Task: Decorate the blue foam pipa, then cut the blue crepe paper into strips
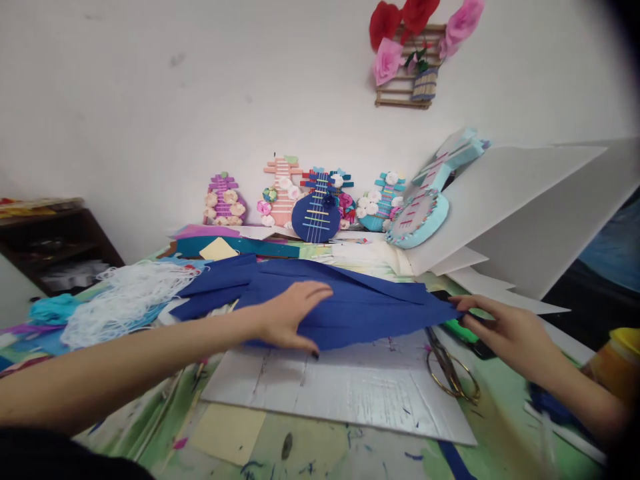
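A wide sheet of dark blue crepe-like paper (345, 300) stretches across the middle of the table, over a white board (350, 387). My left hand (295, 313) is over the sheet's left part, thumb and fingers spread apart; whether it touches the paper I cannot tell. At the far right, my right hand (500, 333) pinches the sheet's narrow corner between thumb and fingers. Scissors with gold handles (453, 373) lie at the board's right side, below that corner. A green and black object (465, 331) is partly hidden behind my right hand.
White string (130, 300) is heaped on the left. Several small decorated paper lutes, one dark blue (316, 217), stand along the wall. A larger light-blue lute (425, 207) leans on white panels (505, 207). A yellow-lidded jar (615, 360) stands at right.
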A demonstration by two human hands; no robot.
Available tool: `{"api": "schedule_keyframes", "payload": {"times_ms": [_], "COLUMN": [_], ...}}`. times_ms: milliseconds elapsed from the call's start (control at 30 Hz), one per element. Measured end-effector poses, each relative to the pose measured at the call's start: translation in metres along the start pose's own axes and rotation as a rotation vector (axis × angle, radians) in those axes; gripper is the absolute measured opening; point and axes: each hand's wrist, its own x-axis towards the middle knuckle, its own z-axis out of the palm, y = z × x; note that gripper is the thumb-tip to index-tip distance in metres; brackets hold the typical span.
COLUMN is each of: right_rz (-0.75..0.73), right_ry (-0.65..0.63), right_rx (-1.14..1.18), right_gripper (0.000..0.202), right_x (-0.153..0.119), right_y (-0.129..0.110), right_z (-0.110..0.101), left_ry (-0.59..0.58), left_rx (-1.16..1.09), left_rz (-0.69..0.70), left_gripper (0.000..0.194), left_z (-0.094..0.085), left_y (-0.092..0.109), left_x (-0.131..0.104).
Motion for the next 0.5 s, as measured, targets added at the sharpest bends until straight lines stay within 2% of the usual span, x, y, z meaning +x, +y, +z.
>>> {"api": "schedule_keyframes", "payload": {"times_ms": [33,67,167,233,333,433,500], "right_rz": [0.003,-0.002,-0.033,-0.028,-0.023,-0.013,-0.039], "right_ry": [-0.005,-0.007,0.012,0.028,0.051,0.046,0.065], "right_rx": [0.006,0.006,-0.035,-0.081,-0.096,-0.01,0.02], "right_gripper": [0.019,0.02,0.02,0.019,0.019,0.015,0.018], "right_x": [0.004,0.008,0.027,0.043,0.074,0.108,0.131], "right_y": [-0.004,-0.008,-0.02,-0.024,-0.023,-0.019,-0.022], "right_z": [-0.003,-0.007,-0.022,-0.034,-0.049,-0.052,-0.049], "left_ry": [-0.032,-0.045,-0.043,-0.035,-0.085,-0.128,-0.079], "left_rx": [0.013,0.041,0.074,0.078,0.03,0.003,0.029], "left_rz": [0.002,-0.035,-0.102,-0.125,-0.117,-0.142,-0.207], "left_gripper": [0.096,0.089,0.054,0.037,0.017,0.017,0.018], "left_z": [0.005,0.01,0.019,0.016,-0.001,-0.03,-0.056], "left_y": [0.013,0.022,0.026,0.014,-0.017,-0.053,-0.078], "left_x": [-0.013,-0.024,-0.042,-0.044,-0.038,-0.022,-0.005]}}
